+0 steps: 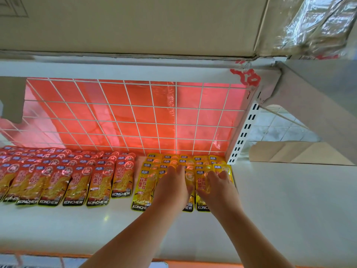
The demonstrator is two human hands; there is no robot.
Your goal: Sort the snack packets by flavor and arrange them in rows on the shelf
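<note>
Here both hands lie flat on the yellow foil snack packets (144, 187), side by side and slightly apart. The left hand (172, 187) rests palm down with its fingers straight and close together, covering the middle columns of that group. The right hand (219, 187) also lies palm down, its fingers spread a little, their tips touching the packets at the right end. Neither hand is curled round anything.

The yellow packets lie in overlapping rows at the right end of the white shelf (280, 200), close to its back. To their left, across a narrow gap, the red foil snack packets (77, 182) lie in overlapping rows of their own that run out of view at the left edge. The front strip of the shelf is bare and glossy.

Behind the packets stands a white wire grid panel (195, 117), with a red plastic sheet (116, 97) behind it. A white slotted upright (243, 132) rises at the right of the grid. A white upper shelf board (116, 68) carries a large brown cardboard box (135, 22), with crinkled clear plastic wrap (316, 22) beside it. Pale floor tiles (280, 128) show past the upright.
</note>
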